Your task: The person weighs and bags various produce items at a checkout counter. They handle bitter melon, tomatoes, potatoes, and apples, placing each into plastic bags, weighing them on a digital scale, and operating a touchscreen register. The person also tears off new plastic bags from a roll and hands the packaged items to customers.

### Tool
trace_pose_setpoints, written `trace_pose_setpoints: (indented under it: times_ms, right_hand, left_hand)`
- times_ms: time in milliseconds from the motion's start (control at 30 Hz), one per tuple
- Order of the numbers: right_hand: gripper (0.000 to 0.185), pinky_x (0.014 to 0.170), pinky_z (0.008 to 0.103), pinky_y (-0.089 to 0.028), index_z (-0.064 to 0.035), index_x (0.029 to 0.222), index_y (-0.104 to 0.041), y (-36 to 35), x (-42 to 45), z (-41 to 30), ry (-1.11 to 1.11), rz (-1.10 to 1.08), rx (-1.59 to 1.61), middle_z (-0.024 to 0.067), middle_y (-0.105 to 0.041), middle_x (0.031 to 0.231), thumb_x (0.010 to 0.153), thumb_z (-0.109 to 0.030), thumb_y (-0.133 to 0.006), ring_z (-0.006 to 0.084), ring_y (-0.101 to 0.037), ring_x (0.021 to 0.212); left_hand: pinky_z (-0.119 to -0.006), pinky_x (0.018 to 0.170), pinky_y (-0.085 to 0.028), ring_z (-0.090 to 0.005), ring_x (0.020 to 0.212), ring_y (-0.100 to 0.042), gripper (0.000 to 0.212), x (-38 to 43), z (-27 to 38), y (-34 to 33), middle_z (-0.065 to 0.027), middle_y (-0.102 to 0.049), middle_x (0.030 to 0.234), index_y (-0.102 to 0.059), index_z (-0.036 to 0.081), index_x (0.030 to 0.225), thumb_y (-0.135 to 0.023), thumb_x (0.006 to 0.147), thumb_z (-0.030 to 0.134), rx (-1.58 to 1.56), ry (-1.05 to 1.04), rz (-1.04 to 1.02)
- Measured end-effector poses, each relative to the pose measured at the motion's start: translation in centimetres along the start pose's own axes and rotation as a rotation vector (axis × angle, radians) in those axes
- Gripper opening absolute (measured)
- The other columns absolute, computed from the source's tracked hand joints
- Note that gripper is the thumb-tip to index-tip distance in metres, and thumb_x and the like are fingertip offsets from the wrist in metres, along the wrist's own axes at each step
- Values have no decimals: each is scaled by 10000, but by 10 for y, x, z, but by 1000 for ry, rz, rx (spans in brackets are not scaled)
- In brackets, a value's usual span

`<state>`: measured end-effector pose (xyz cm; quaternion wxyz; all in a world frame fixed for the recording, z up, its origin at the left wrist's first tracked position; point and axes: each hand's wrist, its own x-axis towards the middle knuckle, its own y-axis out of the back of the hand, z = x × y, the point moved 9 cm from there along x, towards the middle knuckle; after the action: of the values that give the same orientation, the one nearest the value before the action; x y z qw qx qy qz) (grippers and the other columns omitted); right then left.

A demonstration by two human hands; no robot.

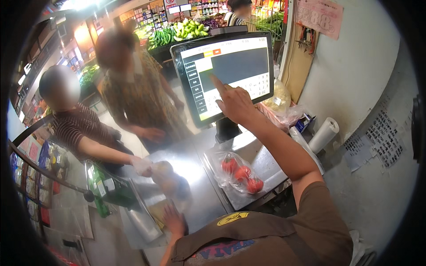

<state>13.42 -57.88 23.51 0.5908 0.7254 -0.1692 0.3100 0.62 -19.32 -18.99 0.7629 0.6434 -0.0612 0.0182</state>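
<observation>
My right hand [237, 102] reaches up to the touchscreen [239, 63] of a checkout scale, index finger extended at the display; whether the fingertip touches the glass I cannot tell. That hand holds nothing. Low on the left, my left hand [173, 217] rests with fingers spread at the steel counter [208, 212], beside a yellowish flat patch [157, 211]. Red tomatoes [242, 173] lie in a clear plastic bag [219, 181] on the steel weighing plate [271, 166]. Across the counter another person's hand [142, 165] grips a blurred bag of produce [169, 178].
Two people [76, 123] [139, 89] stand across the counter. A green box [109, 188] sits at its left end. On the right are a plastic bag roll [324, 133], a pink basket [271, 114] and a wall [352, 73] with handwritten sheets [382, 136].
</observation>
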Motion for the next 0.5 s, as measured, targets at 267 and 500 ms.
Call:
trace_pose_setpoints:
  times_ms: [267,500]
  right_hand:
    - [777,693,435,-520,-118,1465,-264,10,12,-3,-84,4,-60,184,-654,829,798,-143,-662,364,-650,725]
    - [753,693,399,-493,-120,1454,-313,-5,-185,97,-381,-18,58,110,-621,773,791,-128,-670,306,-623,727]
  left_hand:
    - [-518,1083,-231,-360,1370,-277,621,2,-5,3,-177,-347,1465,-417,38,1381,-555,846,320,-114,-43,63]
    - [-423,1013,-343,-370,1182,-452,398,-34,17,61,-207,-459,1301,-480,-10,1253,-560,882,107,-460,-111,353]
